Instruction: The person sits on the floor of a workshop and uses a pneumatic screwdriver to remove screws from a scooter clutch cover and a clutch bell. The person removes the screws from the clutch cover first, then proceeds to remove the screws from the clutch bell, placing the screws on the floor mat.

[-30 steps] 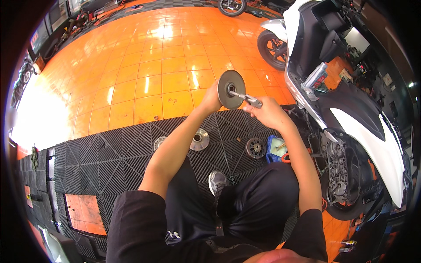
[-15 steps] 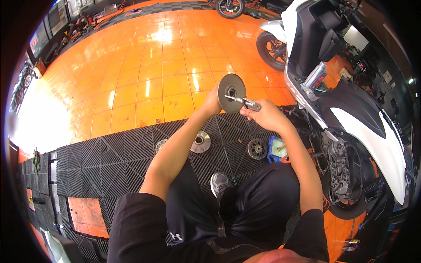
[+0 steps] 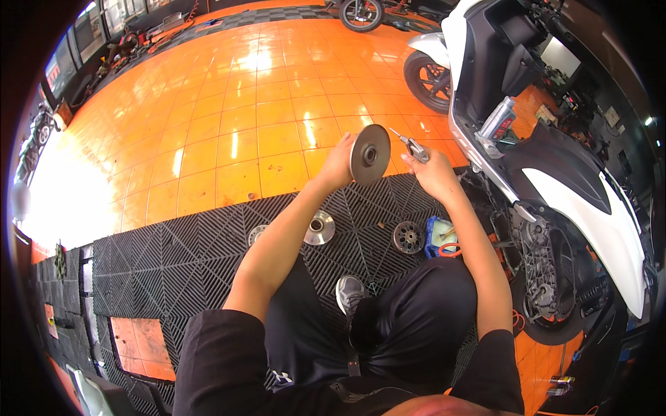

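My left hand (image 3: 338, 163) grips the rim of a round metal pulley disc (image 3: 361, 163) with a raised hub in its middle, holding it tilted above the mat. A silver air blow gun (image 3: 415, 148) with a thin nozzle is in my right hand (image 3: 433, 175). Its nozzle points up and left, apart from the disc. Below, on the black mat, lie a shiny metal pulley half (image 3: 320, 237) and a round clutch-like part with holes (image 3: 408, 238). Another metal part (image 3: 257, 234) shows partly behind my left forearm.
A blue container (image 3: 433, 243) and an orange hose loop (image 3: 449, 251) lie by my right knee. On the right stands a white and black scooter (image 3: 583, 215) with its engine case (image 3: 544, 267) exposed. Ribbed black mat (image 3: 173, 243) meets orange tiles (image 3: 229, 118). My shoe (image 3: 350, 291) rests below.
The blow gun has moved right, away from the disc's hub that its nozzle was in front of. The disc has come slightly lower and turned a little.
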Action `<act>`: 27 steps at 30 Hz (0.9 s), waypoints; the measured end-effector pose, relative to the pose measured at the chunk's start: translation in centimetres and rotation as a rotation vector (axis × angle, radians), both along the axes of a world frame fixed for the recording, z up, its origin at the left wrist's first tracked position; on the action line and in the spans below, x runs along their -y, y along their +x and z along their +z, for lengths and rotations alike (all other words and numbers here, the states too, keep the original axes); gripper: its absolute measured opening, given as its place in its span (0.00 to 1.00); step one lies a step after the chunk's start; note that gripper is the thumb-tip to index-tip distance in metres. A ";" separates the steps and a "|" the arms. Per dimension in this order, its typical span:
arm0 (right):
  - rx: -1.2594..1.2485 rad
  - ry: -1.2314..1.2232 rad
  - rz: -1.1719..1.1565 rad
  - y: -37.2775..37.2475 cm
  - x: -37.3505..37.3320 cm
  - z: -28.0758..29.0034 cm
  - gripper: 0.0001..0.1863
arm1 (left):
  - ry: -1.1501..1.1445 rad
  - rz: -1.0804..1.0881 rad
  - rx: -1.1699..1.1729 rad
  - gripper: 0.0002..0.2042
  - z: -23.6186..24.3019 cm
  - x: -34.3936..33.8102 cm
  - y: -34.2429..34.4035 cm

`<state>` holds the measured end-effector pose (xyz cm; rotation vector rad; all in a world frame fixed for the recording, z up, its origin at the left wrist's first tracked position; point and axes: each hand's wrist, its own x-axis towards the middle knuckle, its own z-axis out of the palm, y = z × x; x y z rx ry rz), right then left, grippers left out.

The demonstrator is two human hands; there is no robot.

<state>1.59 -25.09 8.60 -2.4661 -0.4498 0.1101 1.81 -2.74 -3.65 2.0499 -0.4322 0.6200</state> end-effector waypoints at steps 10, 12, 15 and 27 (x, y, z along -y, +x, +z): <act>-0.108 0.053 0.023 -0.2 0.6 0.0 0.20 | -0.075 -0.021 -0.079 0.33 -0.8 -0.1 1.0; -0.224 0.049 0.147 -1.0 0.2 0.6 0.20 | -0.099 -0.012 -0.121 0.34 -0.9 -0.8 1.2; -0.307 -0.065 0.256 -1.6 -0.2 1.3 0.22 | -0.113 0.044 -0.156 0.33 -0.6 -1.4 0.8; -0.359 -0.267 0.284 -1.4 0.2 0.8 0.21 | -0.100 0.110 -0.073 0.31 0.8 -0.6 -0.2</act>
